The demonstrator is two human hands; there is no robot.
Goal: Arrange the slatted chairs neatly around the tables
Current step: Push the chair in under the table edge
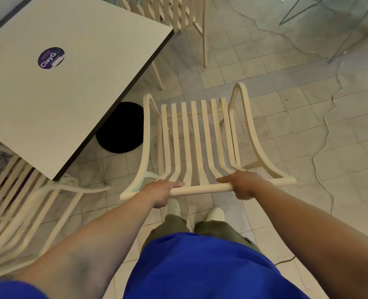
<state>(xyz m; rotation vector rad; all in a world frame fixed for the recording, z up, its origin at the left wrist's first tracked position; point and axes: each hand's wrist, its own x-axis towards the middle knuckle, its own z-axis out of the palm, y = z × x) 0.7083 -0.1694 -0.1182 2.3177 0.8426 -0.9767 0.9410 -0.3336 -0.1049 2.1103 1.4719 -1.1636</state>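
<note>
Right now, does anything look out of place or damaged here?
The slatted chair that the left hand and right hand grip stands beside the table, not tucked under. On the right, wavy lines cross the floor tiles: cracks or wet edges, I cannot tell.

This looks like the seating area of a café or small eatery. A square, pale tabletop (81, 67) with a dark edge band stands on a single round black pedestal base (120, 128) — the usual café table. It carries a round purple sticker (51, 58) printed "ClayG", much like a venue's branding. Matching cream seats are set about it: a slatted chair (197, 134) mid-view, a second chair (174, 11) beyond the far corner and a third chair (23, 201) at the near left. The tiled floor (286, 117) is pale, worn and stained — thin wire-framed furniture (308, 9) stands at upper right.
</note>
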